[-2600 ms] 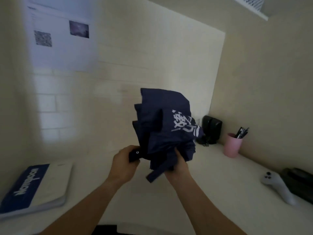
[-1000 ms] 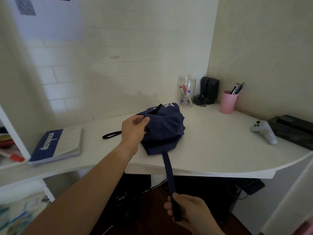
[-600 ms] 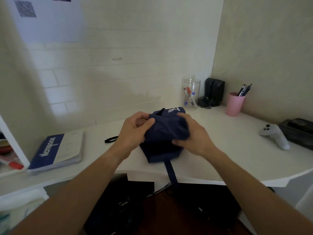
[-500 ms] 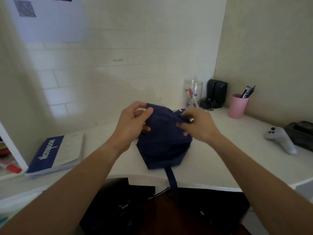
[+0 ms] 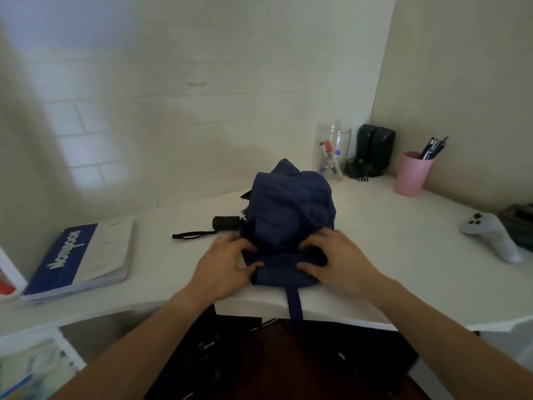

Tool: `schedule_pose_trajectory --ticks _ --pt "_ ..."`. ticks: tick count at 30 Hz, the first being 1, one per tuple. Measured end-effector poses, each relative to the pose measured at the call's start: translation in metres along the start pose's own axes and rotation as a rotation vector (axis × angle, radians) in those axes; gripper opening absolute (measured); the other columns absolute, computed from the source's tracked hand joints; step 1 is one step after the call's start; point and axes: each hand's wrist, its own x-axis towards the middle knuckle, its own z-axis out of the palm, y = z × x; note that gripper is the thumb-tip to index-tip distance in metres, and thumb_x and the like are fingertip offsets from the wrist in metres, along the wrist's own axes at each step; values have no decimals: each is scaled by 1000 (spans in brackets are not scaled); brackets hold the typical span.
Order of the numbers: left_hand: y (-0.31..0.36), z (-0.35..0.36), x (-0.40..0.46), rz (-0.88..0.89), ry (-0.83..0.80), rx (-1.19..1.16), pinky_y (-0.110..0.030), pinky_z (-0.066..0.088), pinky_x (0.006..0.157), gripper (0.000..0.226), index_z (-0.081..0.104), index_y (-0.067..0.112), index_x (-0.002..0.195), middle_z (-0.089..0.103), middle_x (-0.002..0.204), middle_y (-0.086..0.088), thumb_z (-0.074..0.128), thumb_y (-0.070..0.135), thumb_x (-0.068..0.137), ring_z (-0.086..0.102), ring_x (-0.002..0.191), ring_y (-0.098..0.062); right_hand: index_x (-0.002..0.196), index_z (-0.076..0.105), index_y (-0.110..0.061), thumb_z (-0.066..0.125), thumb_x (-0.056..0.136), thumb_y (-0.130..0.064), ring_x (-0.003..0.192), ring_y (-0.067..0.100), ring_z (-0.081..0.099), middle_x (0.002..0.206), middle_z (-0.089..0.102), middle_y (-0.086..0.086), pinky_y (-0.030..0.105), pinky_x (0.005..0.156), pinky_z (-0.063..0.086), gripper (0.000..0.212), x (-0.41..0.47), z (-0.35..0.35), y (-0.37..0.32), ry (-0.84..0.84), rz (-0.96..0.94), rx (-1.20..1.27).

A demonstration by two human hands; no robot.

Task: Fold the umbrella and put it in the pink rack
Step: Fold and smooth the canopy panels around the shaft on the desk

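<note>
A collapsed navy umbrella lies bunched on the white desk, near its front edge. Its black handle with a black wrist loop sticks out to the left. A navy closing strap hangs over the desk's front edge. My left hand pinches the near left fold of the fabric. My right hand grips the near right fold. No pink rack is in view.
A blue and white notebook lies at the left. At the back right stand a clear jar of markers, black speakers and a pink pen cup. A white game controller lies at the right.
Both hands have slid from the top of the bundle down to its near edge. The fabric has been laid flat on the desk, and the handle now shows at the left.
</note>
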Motion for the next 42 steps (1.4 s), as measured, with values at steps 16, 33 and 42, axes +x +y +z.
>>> schedule_pose_trajectory --ticks 16,33,42 --pt "25 -17 0 -69 5 -317 -26 51 89 107 20 41 158 49 135 8 81 63 72 59 106 -8 157 6 -44 89 71 -26 91 8 70 149 34 -17 17 75 54 121 6 -17 7 -3 112 530" --pt "33 -32 53 23 387 -588 -30 56 66 36 68 22 109 71 88 -1 83 7 80 65 75 -17 122 63 -26 85 74 -16 89 11 62 96 68 -8 28 84 52 54 47 -39 24 464 61 436" --pt "22 -42 -21 313 159 -217 -13 43 75 56 64 31 116 55 106 8 84 9 68 56 92 -10 92 70 -19 82 73 0 85 12 69 89 74 -10 23 79 51 29 -26 -34 19 146 -248 424"
